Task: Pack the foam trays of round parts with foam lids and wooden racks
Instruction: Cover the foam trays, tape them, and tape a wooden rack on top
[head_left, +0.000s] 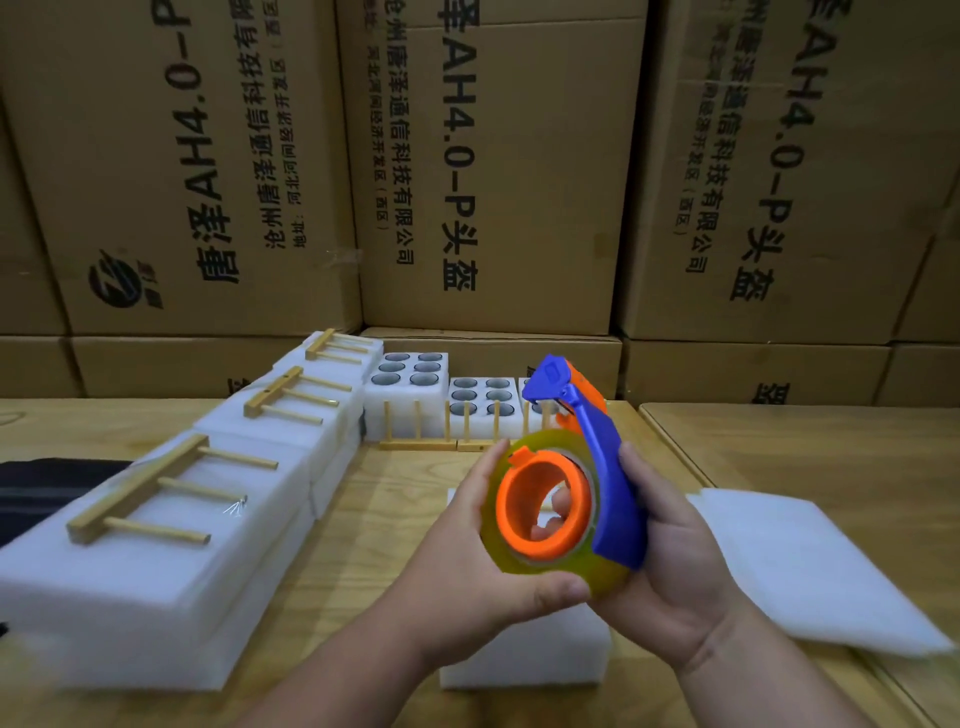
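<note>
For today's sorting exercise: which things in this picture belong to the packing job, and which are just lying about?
Part of the job:
- blue and orange tape dispenser, held by left hand and right hand
- white foam trays of round parts
- wooden racks
- flat white foam lid

Lying about:
- stacked brown cardboard cartons
- dark cloth

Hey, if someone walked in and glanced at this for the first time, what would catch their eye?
The blue and orange tape dispenser, held up in the middle by the left hand and right hand. Next, the row of white foam blocks topped with wooden racks running along the left of the table. Behind everything stands a wall of printed cardboard boxes.
</note>
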